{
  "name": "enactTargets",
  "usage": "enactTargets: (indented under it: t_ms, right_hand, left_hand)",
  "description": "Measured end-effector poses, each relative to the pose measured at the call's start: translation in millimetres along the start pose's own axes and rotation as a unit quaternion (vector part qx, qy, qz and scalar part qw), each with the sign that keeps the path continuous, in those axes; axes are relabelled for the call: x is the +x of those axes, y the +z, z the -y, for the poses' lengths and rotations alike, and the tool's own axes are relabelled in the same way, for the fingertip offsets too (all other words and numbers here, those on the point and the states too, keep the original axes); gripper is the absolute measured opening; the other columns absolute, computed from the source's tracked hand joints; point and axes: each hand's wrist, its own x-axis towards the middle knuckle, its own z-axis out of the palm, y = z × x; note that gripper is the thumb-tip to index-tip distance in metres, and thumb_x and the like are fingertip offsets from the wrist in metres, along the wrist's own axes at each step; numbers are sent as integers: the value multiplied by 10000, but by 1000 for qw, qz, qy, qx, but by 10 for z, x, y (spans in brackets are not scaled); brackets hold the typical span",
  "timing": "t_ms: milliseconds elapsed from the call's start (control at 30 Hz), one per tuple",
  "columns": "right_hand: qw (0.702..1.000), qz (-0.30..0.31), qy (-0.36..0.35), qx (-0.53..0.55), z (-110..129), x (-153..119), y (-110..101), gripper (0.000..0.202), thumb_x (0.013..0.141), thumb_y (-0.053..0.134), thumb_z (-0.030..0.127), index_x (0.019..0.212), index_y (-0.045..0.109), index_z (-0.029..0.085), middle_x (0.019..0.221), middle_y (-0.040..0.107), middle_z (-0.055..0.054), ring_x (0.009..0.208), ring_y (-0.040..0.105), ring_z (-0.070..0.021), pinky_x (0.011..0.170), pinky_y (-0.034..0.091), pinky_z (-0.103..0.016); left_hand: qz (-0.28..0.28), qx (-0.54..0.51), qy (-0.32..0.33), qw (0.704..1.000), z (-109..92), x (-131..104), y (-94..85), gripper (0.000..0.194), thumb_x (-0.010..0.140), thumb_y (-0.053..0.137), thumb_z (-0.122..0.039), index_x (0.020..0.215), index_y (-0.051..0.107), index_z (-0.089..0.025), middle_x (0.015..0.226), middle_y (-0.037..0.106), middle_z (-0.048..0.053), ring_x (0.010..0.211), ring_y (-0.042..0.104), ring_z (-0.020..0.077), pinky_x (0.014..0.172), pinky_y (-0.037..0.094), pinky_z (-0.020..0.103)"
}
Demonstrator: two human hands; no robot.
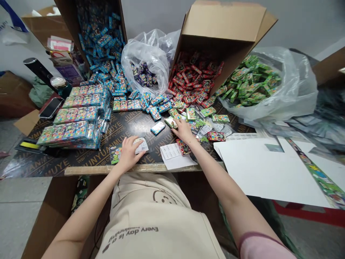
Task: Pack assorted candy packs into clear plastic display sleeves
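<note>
My left hand (130,152) rests near the table's front edge, its fingers over a flat printed card packet (142,145); a green card (115,154) lies partly under its wrist side. Farther right, my right hand (184,131) has its fingertips on a small green box (171,122) among loose boxes. A single blue box (157,127) lies between the hands. Below my right hand, a red box (183,147) sits beside a white printed sheet (171,152).
Stacked packs (75,114) stand at the left beside a phone (51,108). Behind are a carton of blue boxes (104,39), a bag of purple boxes (144,75), a carton of red boxes (194,75) and a bag of green boxes (253,81). White sheets (264,169) lie right.
</note>
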Motion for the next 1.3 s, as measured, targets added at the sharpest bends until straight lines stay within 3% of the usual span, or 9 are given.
enactTargets:
  t_ms: [167, 367, 467, 567, 633, 767, 900, 1033, 1300]
  right_hand:
    - [987, -47, -43, 145, 472, -125, -311, 249, 835, 541, 290, 989, 697, 172, 945, 694, -109, 930, 597, -279, 855, 461, -419]
    - [926, 74, -103, 355, 1193, -421, -703, 318, 902, 521, 423, 817, 719, 187, 764, 705, -32, 704, 623, -178, 675, 475, -301]
    - [917, 71, -107, 378, 1302, -550, -699, 468, 861, 556, 562, 1118, 672, 189, 1012, 701, -84, 849, 640, -219, 747, 502, -340]
    - [930, 32, -169, 326, 1335, -654, -624, 838, 717, 696, 620, 1414, 438, 231, 1378, 513, -137, 1224, 503, -316, 997, 418, -456]
    - [936, 25, -204, 286, 1354, -708, -570, 838, 714, 725, 542, 1436, 398, 267, 1379, 505, -123, 1266, 463, -328, 1044, 366, -484]
    - [944, -24, -220, 244, 1329, -738, -487, 741, 728, 681, 368, 1408, 407, 260, 1302, 564, -108, 1183, 528, -307, 1006, 382, -458]
    - [950, -51, -227, 207, 1196, -678, -391, 800, 710, 683, 382, 1420, 353, 221, 1271, 605, -119, 1140, 569, -295, 989, 372, -439]
    - [970, -22, -201, 133, 1107, -633, -269, 728, 732, 648, 379, 1391, 399, 193, 1299, 590, -159, 1188, 557, -309, 1039, 296, -472]
    - [980, -40, -174, 89, 1020, -593, -312, 714, 752, 630, 438, 1391, 402, 215, 1322, 574, -153, 1214, 542, -325, 1118, 148, -526]
  left_hand:
    - [-19, -7, -21, 1000, -102, 23, -138, 461, 848, 622, -384, 1267, 577, -197, 1351, 524, 159, 1269, 469, 307, 1121, 269, 555]
    - [23, -210, -70, 975, -373, 141, -209, 408, 799, 638, -526, 1013, 691, -182, 1044, 670, 95, 1003, 583, 257, 930, 435, 409]
    - [80, -406, -184, 891, -427, 142, -177, 460, 819, 569, -566, 624, 625, -153, 595, 562, 6, 607, 496, 143, 640, 416, 286]
    - [72, -536, -278, 794, -428, 118, -146, 486, 719, 665, -591, 547, 566, -147, 531, 506, -23, 524, 402, 95, 553, 349, 244]
    - [79, -563, -282, 773, -394, 100, -143, 474, 705, 683, -592, 592, 605, -139, 570, 557, -12, 552, 447, 103, 586, 384, 246]
    - [100, -468, -207, 853, -157, 57, -171, 530, 864, 474, -609, 945, 704, -139, 906, 706, 79, 866, 615, 213, 841, 474, 356]
    - [85, -106, -128, 982, 222, -28, -171, 647, 794, 636, -509, 1334, 524, -170, 1365, 541, 169, 1281, 446, 338, 1100, 265, 557]
    - [144, 51, -54, 987, 391, -112, -144, 979, 642, 783, -439, 1465, 326, -169, 1274, 566, 165, 1215, 498, 347, 1105, 223, 618]
    - [93, 11, -18, 995, 375, -149, -260, 1047, 629, 758, -384, 1509, 220, -207, 1209, 585, 107, 1166, 528, 307, 1140, 195, 568]
